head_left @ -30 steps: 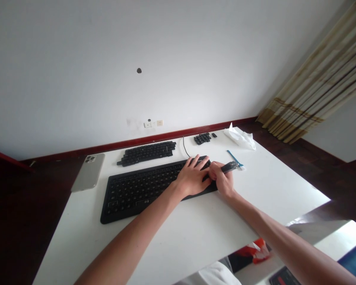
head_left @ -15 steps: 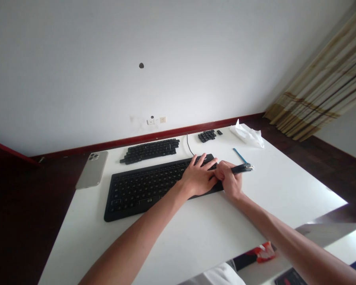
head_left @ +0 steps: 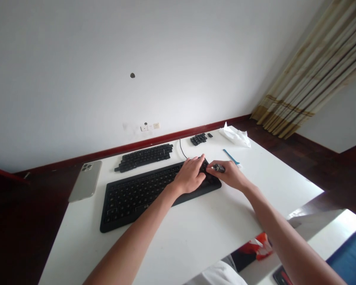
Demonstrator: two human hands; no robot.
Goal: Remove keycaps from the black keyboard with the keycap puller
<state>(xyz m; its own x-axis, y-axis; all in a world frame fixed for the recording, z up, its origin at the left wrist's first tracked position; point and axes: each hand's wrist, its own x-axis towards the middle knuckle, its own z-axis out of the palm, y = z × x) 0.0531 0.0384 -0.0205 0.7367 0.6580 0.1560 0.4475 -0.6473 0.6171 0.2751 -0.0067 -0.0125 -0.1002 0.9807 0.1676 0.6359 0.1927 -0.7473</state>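
Observation:
A black keyboard (head_left: 127, 194) with its keycaps off, bare key stems showing, lies across the white table. My left hand (head_left: 190, 174) rests on the keyboard's right part, fingers stretched and spread. Just right of it, my right hand (head_left: 230, 174) is closed around a small black tool with a silvery end (head_left: 218, 168), held over the keyboard's right end. The tool's exact kind and its working tip are hidden by the fingers. Behind the keyboard lie loose black keycaps in rows (head_left: 145, 157) and a smaller keycap group (head_left: 198, 139).
A phone (head_left: 85, 181) lies face down at the table's left edge. A blue stick-like tool (head_left: 230, 156) and a crumpled white plastic bag (head_left: 235, 135) lie at the right. The keyboard's cable (head_left: 182, 149) runs back toward the wall. A red packet (head_left: 259, 245) shows below the front edge.
My right hand has turned, so the tool's silvery end now points left over the keyboard instead of right. My left hand's fingers have drawn closer together. The whole view has shifted slightly.

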